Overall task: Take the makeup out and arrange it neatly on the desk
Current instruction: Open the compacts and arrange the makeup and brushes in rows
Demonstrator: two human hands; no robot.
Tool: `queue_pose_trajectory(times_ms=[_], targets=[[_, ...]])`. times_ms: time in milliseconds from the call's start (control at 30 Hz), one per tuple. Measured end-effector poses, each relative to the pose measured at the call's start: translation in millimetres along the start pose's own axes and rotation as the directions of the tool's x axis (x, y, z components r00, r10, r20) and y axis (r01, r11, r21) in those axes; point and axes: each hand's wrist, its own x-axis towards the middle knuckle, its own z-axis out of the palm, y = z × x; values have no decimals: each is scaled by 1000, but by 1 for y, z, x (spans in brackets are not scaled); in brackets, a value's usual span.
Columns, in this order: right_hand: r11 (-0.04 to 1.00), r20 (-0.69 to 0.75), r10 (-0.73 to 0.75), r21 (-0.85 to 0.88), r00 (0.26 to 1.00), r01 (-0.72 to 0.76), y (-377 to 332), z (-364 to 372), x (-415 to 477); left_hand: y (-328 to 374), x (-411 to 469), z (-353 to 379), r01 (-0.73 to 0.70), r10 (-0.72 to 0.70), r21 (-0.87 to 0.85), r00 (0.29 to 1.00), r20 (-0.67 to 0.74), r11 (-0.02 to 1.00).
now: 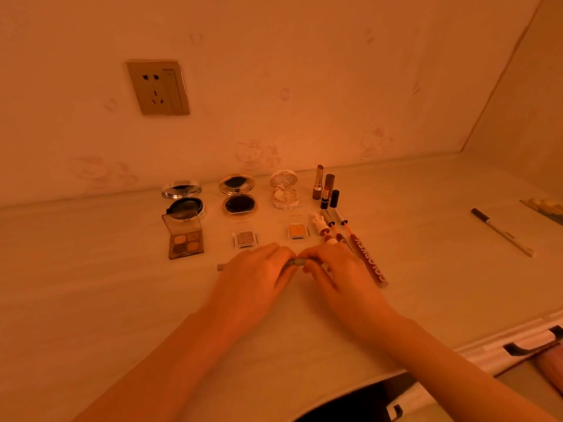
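Note:
Both hands meet at the desk's middle on a thin grey makeup pencil (295, 262); its left tip shows beyond my left hand. My left hand (256, 275) grips its left part and my right hand (332, 271) pinches its right part. Behind them stand three open compacts (182, 201) (239, 194) (285, 190), an open eyeshadow palette (184, 239), two small square pans (245, 239) (297, 231), upright lipsticks (326, 188) and several lip glosses (365, 254) lying in a row.
A white pen (502, 231) lies alone on the desk at the right, near a patterned item (545, 210) at the frame's edge. A wall socket (158, 88) sits above the desk. Drawer handles (530, 344) line the desk's front edge at lower right.

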Motion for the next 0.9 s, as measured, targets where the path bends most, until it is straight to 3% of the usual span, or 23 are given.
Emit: queue_pose_trajectory(times_ms=[67, 167, 333, 700, 900], targets=[[982, -86, -142, -140, 986, 129, 5, 9, -3, -3, -1, 3, -48, 56, 99, 996, -75, 994], [950, -213, -256, -234, 943, 205, 11, 16, -4, -7, -2, 6, -81, 102, 152, 986, -129, 985], [911, -237, -335, -326, 912, 251, 10, 17, -5, -7, -5, 10, -93, 117, 186, 985, -123, 978], [893, -246, -373, -358, 895, 274, 12, 18, -9, -14, -7, 9, -79, 95, 216, 993, -65, 973], [944, -293, -278, -261, 915, 203, 8, 14, -11, -11, -8, 9, -41, 53, 127, 994, -91, 991]])
